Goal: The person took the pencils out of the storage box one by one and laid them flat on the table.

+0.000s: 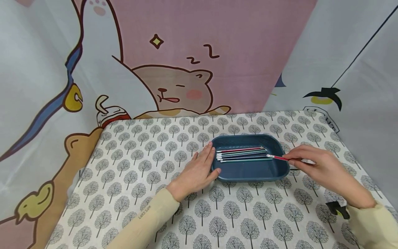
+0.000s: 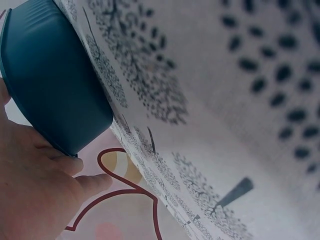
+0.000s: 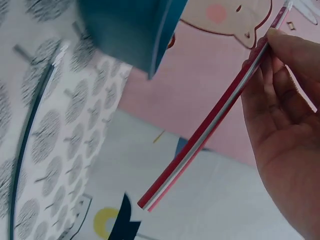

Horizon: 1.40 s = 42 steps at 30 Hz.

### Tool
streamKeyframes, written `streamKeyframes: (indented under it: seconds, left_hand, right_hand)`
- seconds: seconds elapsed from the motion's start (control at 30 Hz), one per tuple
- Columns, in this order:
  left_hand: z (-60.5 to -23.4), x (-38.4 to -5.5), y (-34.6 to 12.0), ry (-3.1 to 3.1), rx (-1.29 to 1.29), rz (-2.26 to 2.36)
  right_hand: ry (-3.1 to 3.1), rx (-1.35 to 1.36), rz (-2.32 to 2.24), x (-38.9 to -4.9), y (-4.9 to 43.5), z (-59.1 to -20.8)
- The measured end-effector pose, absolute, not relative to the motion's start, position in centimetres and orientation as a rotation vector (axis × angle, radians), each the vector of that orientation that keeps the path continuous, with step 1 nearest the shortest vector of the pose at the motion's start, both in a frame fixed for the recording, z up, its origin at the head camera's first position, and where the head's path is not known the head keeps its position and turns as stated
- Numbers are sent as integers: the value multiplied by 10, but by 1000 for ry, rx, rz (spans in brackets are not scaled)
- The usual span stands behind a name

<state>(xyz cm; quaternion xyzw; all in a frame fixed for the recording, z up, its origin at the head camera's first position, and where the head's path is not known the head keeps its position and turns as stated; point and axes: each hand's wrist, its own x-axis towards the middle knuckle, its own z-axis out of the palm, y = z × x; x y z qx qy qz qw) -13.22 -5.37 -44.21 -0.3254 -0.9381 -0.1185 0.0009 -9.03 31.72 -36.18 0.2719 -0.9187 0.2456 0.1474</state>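
1. Clearly, the right hand pinches a red pencil between thumb and fingers, its eraser end over the tray at the right rim; whether it touches that rim I cannot tell.
2. The left hand lies along the tray's left rim, fingers straight, thumb apart by the near left corner.
3. The tray sits right of the tabletop's middle, nearer its far edge, holding a row of pencils.
4. A loose dark pencil lies on the tabletop, just beyond the tray's right rim.
5. Possible trouble: a weak pinch could drop the red pencil outside the tray; a knock could shift the tray if the left hand rests too lightly.
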Motion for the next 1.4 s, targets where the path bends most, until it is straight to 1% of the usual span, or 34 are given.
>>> streamKeyframes:
  seconds: [0.13, 0.4, 0.67, 1.17, 1.4]
  left_hand:
    - [-442, -132, -54, -2943, -1020, -377]
    - [-443, -132, -53, -2954, -1015, -375]
    - [-443, -131, -54, -2960, -1011, -387]
    - [-442, -132, -53, -2971, -1009, -383]
    - [-443, -132, -53, -2947, -1022, -386]
  right_hand:
    - [-2660, 766, 717, -87, 331, -368]
    - [-2716, 634, 667, -82, 358, -380]
    - [-2718, 584, 635, -84, 381, -394]
    - [-2859, 494, 584, -105, 406, -423]
    - [-2880, 584, 523, -116, 407, -431]
